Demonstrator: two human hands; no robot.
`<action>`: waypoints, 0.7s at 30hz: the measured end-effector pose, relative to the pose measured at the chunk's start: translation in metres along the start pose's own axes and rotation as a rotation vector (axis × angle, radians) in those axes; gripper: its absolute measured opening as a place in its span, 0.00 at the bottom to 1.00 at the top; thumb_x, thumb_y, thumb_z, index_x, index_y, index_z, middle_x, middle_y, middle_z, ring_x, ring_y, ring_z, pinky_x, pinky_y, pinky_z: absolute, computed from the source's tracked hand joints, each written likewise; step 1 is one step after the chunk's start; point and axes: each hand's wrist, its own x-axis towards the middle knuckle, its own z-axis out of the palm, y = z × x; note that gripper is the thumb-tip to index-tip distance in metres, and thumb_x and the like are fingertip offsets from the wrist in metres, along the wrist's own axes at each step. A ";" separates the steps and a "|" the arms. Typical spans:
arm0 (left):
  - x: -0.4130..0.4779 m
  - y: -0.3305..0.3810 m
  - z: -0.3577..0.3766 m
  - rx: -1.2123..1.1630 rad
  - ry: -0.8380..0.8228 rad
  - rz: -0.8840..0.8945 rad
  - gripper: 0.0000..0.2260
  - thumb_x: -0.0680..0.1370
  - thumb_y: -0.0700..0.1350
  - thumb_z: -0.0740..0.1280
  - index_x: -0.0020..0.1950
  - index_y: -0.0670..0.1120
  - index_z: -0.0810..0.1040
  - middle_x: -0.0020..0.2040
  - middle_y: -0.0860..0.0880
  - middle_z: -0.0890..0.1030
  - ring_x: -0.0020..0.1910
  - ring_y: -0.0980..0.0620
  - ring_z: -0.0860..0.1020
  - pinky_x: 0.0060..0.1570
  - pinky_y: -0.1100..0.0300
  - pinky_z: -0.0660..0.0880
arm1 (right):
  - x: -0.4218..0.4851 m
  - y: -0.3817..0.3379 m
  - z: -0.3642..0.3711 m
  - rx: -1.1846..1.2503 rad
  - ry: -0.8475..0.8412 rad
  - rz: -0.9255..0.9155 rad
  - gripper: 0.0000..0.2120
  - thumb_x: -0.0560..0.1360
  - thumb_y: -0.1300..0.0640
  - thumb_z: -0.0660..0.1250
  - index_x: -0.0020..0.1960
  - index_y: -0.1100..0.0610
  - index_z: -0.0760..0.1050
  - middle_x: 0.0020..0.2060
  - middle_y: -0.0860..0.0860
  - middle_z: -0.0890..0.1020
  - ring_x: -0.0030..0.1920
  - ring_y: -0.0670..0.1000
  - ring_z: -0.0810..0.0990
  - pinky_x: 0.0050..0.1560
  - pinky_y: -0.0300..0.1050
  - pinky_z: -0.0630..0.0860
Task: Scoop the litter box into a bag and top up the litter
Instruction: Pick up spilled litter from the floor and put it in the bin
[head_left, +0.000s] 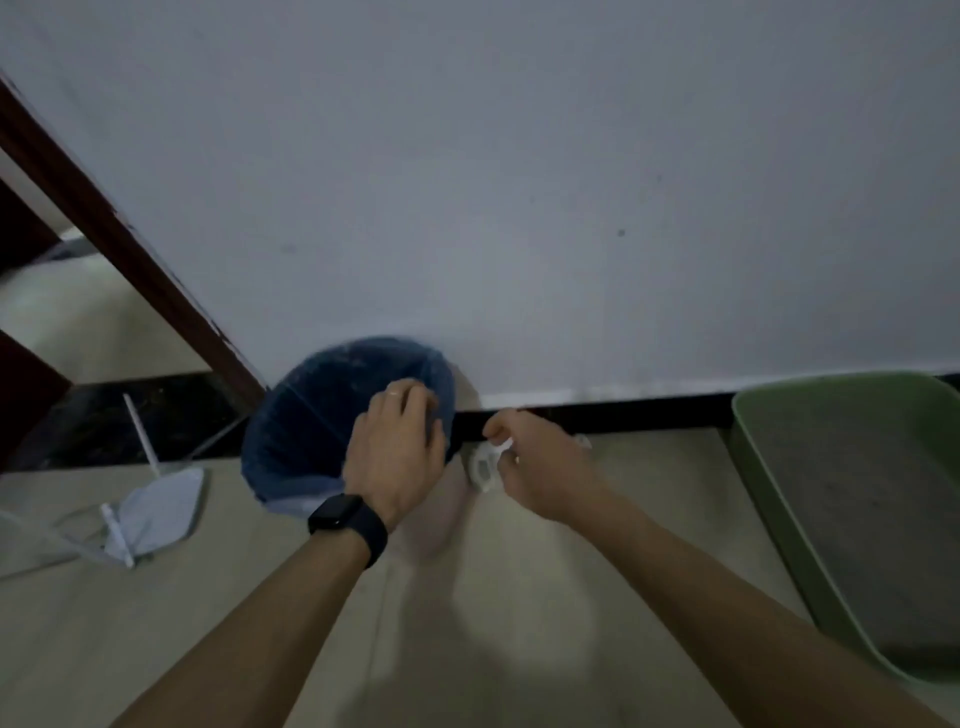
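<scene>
Our left grip (395, 452) curls over the right rim of the blue bag (311, 431), which lines a pale bin (441, 519) at the foot of the wall (519, 208), centre of the frame. Our right grip (540, 467) holds a white object (484, 465), too blurred to name, just beside the bin. At the right edge the green litter box (748, 467) holds grey litter (852, 519), well apart from the bag, with bare floor (519, 597) between. A white device with antennas (156, 509) lies at lower left.
</scene>
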 end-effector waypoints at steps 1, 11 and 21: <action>-0.014 0.015 0.010 -0.043 0.012 0.038 0.07 0.78 0.46 0.65 0.55 0.47 0.74 0.60 0.47 0.75 0.52 0.46 0.74 0.46 0.51 0.73 | -0.016 0.016 -0.001 -0.036 -0.032 0.057 0.13 0.74 0.60 0.64 0.58 0.53 0.75 0.53 0.50 0.81 0.51 0.53 0.79 0.53 0.51 0.77; -0.269 0.091 0.159 -0.333 -0.493 -0.324 0.16 0.79 0.55 0.64 0.65 0.54 0.78 0.65 0.51 0.75 0.64 0.46 0.73 0.60 0.52 0.72 | -0.210 0.154 0.044 -0.167 -0.404 0.376 0.17 0.78 0.47 0.66 0.66 0.45 0.75 0.57 0.47 0.77 0.51 0.46 0.77 0.56 0.40 0.72; -0.301 0.143 0.185 -0.271 -0.492 -0.366 0.18 0.76 0.65 0.65 0.62 0.61 0.80 0.70 0.53 0.72 0.68 0.48 0.68 0.66 0.47 0.63 | -0.271 0.174 0.091 -0.181 -0.173 0.336 0.13 0.76 0.48 0.70 0.59 0.48 0.82 0.52 0.49 0.77 0.54 0.51 0.73 0.54 0.38 0.69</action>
